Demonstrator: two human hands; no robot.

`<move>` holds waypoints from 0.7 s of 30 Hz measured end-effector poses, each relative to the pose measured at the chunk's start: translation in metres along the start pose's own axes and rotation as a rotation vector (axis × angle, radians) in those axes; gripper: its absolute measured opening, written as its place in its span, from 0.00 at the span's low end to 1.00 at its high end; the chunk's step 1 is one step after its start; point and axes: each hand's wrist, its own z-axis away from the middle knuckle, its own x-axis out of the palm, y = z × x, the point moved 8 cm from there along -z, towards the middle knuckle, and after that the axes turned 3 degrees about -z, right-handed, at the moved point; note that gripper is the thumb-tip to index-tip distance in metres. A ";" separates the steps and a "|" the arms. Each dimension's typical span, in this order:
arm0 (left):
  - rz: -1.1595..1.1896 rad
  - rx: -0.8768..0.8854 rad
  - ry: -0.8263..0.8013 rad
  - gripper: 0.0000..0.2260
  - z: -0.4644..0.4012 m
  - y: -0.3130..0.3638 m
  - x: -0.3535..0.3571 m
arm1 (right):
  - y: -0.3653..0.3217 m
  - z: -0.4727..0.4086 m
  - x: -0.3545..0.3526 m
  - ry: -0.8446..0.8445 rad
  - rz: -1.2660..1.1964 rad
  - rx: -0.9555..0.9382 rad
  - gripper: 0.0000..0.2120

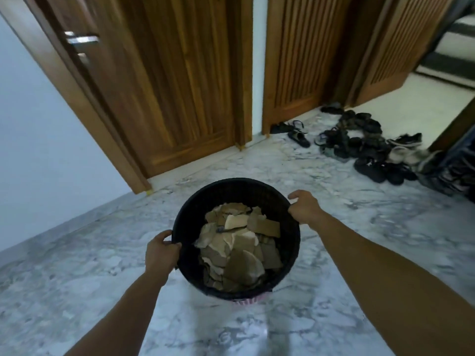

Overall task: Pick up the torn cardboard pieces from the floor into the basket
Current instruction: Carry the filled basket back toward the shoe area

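— Black basket [288,255]: contents?
— Torn cardboard pieces [239,245] piled inside.
— Grip?
— Left hand [161,253] clamped on near-left rim, right hand [304,207] clamped on far-right rim, above marble floor [334,291]

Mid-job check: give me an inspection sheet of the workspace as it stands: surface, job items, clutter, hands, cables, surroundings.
Surface: grey-white marble floor; no cardboard seen lying on the part in view.
Job's things: black basket, round, with torn cardboard pieces piled inside, brown and pale.
Clutter: heap of shoes and sandals on the floor at far right, apart from the basket.
Hands: left hand grips the basket rim on the near left; right hand grips the rim on the far right. Fingers curled over the edge.
Cables: nothing seen.
Surroundings: wooden doors ahead, slatted wooden panels to their right, white wall at left.
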 end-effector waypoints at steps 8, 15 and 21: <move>-0.109 0.109 -0.139 0.21 0.008 0.071 0.138 | 0.090 -0.022 -0.128 0.170 -0.116 0.098 0.22; -0.170 0.175 -0.297 0.22 0.025 0.121 0.258 | 0.170 -0.027 -0.218 0.315 -0.170 0.203 0.21; -0.259 0.241 -0.417 0.23 0.035 0.161 0.372 | 0.240 -0.030 -0.293 0.432 -0.233 0.304 0.21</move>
